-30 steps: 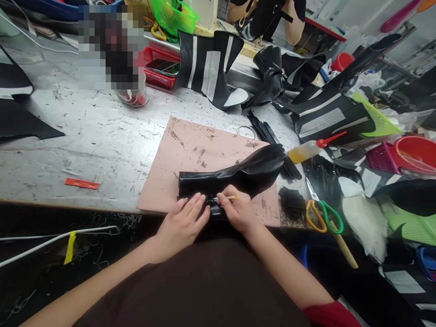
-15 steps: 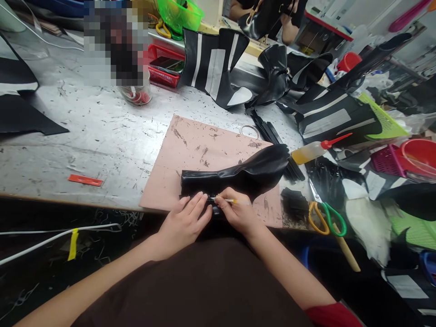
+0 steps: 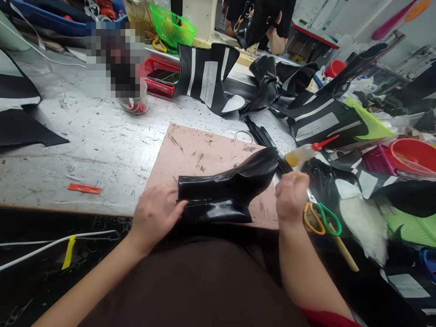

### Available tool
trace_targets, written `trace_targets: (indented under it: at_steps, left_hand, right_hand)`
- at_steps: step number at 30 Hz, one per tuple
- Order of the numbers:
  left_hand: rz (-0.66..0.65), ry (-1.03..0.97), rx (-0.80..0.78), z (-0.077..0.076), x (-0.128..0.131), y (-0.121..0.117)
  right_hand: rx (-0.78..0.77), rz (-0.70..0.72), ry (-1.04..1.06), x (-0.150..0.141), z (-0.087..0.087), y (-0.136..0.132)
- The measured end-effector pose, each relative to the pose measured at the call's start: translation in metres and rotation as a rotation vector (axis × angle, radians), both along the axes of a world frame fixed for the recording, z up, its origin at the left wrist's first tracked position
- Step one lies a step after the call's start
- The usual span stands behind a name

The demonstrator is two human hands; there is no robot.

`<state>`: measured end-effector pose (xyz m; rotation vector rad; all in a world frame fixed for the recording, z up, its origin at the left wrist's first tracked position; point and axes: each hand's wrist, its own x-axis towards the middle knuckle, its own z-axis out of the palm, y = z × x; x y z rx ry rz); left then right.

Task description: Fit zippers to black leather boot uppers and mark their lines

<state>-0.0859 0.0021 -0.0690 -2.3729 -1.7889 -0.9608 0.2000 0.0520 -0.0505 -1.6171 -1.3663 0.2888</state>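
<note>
A glossy black leather boot upper (image 3: 225, 181) lies on its side across a pinkish work board (image 3: 190, 145), a seam running along its near half. At its left end is my left hand (image 3: 156, 213), thumb on the seam edge and fingers bent round the end, partly hidden. My right hand (image 3: 292, 195) is raised in a closed fist beyond the board's right side, blurred by motion. From the top of that fist pokes the yellowish end of a thin stick-like tool (image 3: 299, 175); the rest of it is hidden.
Right of the board lie scissors (image 3: 322, 220), a squeeze bottle (image 3: 303, 153) with a red nozzle and black strips (image 3: 264, 136). Boot pieces (image 3: 207, 75) and a red basket (image 3: 160, 86) stand behind. An orange-red strip (image 3: 84, 188) lies left. Another person's hand (image 3: 277, 41) shows at the back.
My right hand has lifted off the seam and swung right with the thin tool. My left hand has slid left to the end of the boot upper, uncovering its near half.
</note>
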Motion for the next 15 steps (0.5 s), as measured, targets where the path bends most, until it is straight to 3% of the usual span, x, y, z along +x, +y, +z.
trace_targets:
  at_steps: [3,4,6,9,12,13,15]
  left_hand:
    - [0.078,0.071,-0.221,0.003,-0.003,0.012]
    - [0.060,0.066,-0.299,0.004,-0.002,0.015]
    - [0.052,0.000,-0.433,0.006,0.002,0.019]
    - [0.089,-0.143,-0.601,0.009,0.007,0.021]
    - [0.072,-0.289,-0.670,0.011,0.004,0.023]
    - [0.051,-0.361,-0.680,0.011,0.002,0.024]
    - [0.004,-0.528,-0.738,0.008,-0.006,0.023]
  right_hand:
    - [-0.352,-0.006,-0.313,0.028,-0.010,0.025]
    - [-0.384,0.023,-0.371,0.032,-0.013,0.030]
    - [-0.277,0.091,-0.397,0.031,-0.017,0.033]
    - [-0.094,0.292,-0.210,0.022,-0.015,0.027]
    - [-0.252,0.616,0.033,0.014,-0.010,0.016]
    - [-0.300,0.669,0.065,0.012,-0.009,0.013]
    - [-0.306,0.637,0.060,0.008,-0.006,0.008]
